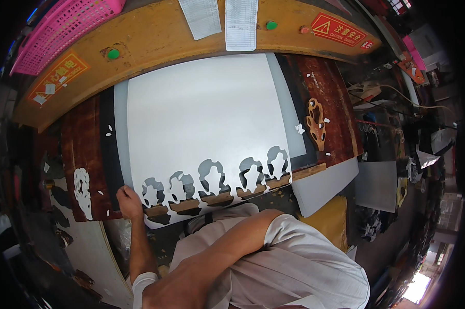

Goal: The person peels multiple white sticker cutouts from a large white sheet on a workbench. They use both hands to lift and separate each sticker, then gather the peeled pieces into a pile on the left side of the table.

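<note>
Keeping the sheet (206, 113) flat is advisable, we judge. Lower left, the left hand (130, 203) curls beside it, hold unclear; right hand out of view.

The left hand (130, 203) is beside the near end of the sheet's (201, 108) left edge. Rightward from it, cut-outs (209, 167) line the sheet's near edge. To its left, a scrap cluster (82, 190) lies on the worktop (78, 147); far right of it, past the sheet, rests an openwork frame (320, 135). Well ahead, papers (241, 26) hang over a beam (155, 44).
</note>
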Motion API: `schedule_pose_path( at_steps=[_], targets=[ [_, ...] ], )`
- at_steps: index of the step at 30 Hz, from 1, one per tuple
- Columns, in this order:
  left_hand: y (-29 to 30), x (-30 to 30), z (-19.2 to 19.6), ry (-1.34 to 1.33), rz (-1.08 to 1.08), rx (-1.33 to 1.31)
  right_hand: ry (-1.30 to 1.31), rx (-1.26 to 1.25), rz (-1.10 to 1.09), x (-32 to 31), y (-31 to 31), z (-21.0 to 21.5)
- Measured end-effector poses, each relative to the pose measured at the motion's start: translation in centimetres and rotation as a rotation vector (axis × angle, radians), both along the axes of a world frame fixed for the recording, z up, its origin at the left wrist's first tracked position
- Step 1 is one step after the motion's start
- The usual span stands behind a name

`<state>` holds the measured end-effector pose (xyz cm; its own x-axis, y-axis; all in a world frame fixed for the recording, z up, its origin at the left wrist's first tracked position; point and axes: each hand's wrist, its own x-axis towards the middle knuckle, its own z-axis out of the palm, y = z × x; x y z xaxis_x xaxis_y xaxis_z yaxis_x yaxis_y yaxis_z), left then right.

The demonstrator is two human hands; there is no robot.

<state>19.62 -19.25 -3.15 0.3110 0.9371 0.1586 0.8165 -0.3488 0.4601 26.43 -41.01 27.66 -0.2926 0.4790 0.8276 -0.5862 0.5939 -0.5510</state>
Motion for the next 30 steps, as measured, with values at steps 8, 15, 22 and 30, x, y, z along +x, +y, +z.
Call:
schedule_pose_path(
  at_steps=[8, 15, 22, 30],
  targets=[
    [-0.4, 0.3, 0.7, 0.011, 0.015, -0.025, 0.086, -0.144, -0.005, 1.7, -1.3, 0.8],
    [-0.3, 0.2, 0.5, 0.004, 0.015, -0.020, 0.223, -0.163, -0.098, 0.6, -1.6, 1.2],
    [-0.2, 0.2, 0.3, -0.011, 0.007, -0.005, 0.102, -0.057, -0.085, 1.2, -1.3, 0.2],
    [-0.2, 0.1, 0.2, -0.010, -0.002, -0.003, 0.213, 0.002, -0.094, -0.4, -0.3, 0.2]
  ],
)
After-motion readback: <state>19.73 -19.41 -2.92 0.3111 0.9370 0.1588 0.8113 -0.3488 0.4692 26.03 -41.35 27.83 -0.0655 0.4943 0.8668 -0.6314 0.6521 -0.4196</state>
